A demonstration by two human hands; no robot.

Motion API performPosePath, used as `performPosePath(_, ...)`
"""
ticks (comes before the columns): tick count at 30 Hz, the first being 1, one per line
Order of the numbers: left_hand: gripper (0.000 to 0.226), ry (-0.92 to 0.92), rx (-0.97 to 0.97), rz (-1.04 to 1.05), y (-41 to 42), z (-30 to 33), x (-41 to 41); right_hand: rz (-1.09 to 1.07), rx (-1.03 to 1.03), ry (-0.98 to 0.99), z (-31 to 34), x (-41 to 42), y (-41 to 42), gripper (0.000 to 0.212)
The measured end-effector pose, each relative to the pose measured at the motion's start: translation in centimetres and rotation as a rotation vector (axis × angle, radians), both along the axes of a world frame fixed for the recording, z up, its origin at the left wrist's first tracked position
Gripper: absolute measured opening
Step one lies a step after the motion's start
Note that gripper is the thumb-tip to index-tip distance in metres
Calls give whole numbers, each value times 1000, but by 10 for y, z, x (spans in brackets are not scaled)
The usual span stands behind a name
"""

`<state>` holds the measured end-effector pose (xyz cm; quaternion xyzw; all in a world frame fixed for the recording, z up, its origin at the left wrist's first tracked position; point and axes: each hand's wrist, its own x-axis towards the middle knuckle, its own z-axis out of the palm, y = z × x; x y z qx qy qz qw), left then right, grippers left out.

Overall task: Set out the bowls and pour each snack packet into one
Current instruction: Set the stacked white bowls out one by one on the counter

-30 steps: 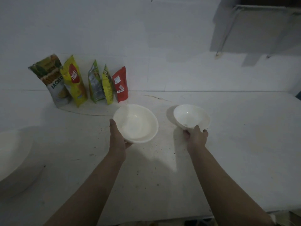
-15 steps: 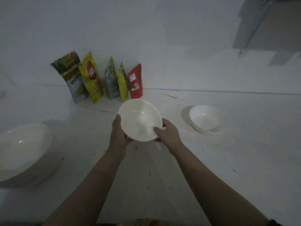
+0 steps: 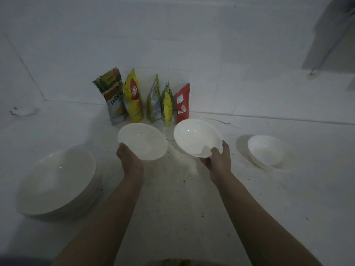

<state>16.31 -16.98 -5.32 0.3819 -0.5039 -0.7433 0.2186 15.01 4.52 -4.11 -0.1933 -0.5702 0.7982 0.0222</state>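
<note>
White countertop (image 3: 192, 198), speckled, dim light, meeting a white wall. Five snack packets (image 3: 146, 98) stand upright in a row against the wall at the back edge, long axes vertical. Three single white bowls, mouths up: left hand (image 3: 130, 162) grips the near rim of one bowl (image 3: 143, 144), thumb over the rim; right hand (image 3: 218, 162) pinches the rim of a tilted second bowl (image 3: 197, 140); third bowl (image 3: 266, 152) rests on the surface toward the right edge. One stack of larger white bowls (image 3: 59, 181) sits toward the left edge.
</note>
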Motion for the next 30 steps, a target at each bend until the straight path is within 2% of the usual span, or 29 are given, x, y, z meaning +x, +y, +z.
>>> performPosePath(7,45,-25,-76,-90,-16,-16,16,-44,-81,-66,-11,7,-17,67)
performPosePath(11,40,-61,-202,-127,-26,-21,18,-92,-90,-76,-13,12,-23,65)
performPosePath(17,44,-123,-328,-258,-35,-30,25,-110,-86,-106,-18,24,-24,62)
performPosePath(21,43,-131,-349,-284,-34,-32,30,-152,-102,-176,-14,34,-28,51)
performPosePath(25,50,-140,-321,-290,-23,-34,47,-211,-70,-258,-13,52,-41,19)
performPosePath(27,48,-93,-337,-279,-9,-30,67,-204,31,-218,-16,63,-52,9)
performPosePath(30,38,-21,-372,-276,8,-22,95,-116,159,-87,-17,81,-72,9)
